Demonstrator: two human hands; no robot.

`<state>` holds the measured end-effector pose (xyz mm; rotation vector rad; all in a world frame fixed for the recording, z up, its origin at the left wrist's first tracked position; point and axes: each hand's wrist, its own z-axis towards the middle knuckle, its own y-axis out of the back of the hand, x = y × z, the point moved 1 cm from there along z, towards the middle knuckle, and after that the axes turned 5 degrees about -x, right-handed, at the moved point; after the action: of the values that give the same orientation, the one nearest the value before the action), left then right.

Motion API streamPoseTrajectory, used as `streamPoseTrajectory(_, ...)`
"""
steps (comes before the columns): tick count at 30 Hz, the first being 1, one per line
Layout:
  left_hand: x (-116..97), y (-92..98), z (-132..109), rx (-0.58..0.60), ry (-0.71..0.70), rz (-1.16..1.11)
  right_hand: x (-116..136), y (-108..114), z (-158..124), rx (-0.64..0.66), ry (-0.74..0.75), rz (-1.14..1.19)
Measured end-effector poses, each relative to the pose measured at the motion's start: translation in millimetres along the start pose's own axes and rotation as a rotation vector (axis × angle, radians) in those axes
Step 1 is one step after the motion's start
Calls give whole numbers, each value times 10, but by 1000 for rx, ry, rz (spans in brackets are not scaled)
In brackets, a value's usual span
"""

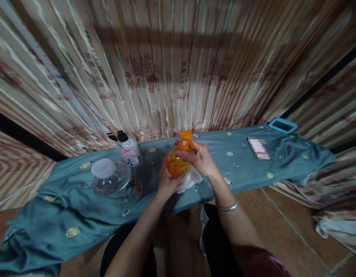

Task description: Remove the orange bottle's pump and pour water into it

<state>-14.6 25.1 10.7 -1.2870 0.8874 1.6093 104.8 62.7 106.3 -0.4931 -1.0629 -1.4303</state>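
On the bench (215, 163) covered with teal cloth, a large clear plastic bottle with white cap (114, 179) stands toward the left end. Near the middle of the front edge, the fingers of the left hand (167, 177) grasp the body of a transparent orange plastic bottle (177, 164); those of the right hand (202, 157) grasp its neck.

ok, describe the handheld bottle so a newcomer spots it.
Start at the teal cloth below the striped curtain. Near its middle, by a white sheet, the left hand and right hand hold a bottle. It alone is orange from body to top; the clear bottle has a white cap, the pink-labelled bottle a black top.
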Motion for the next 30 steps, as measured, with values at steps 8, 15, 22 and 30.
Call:
streamPoseTrajectory(8,-43,-6,-8,-13,20,12,-148,73,0,-164,-28,-3)
streamPoseTrajectory(15,1,-4,-23,9,-6,4,-203,217,-26,-80,-23,31)
streamPoseTrajectory(22,31,-1,-33,3,-31,26,-94,53,-86,-102,-10,-36)
streamPoseTrajectory(30,3,-14,-44,26,-52,4,-3,110,-83,7,20,-62)
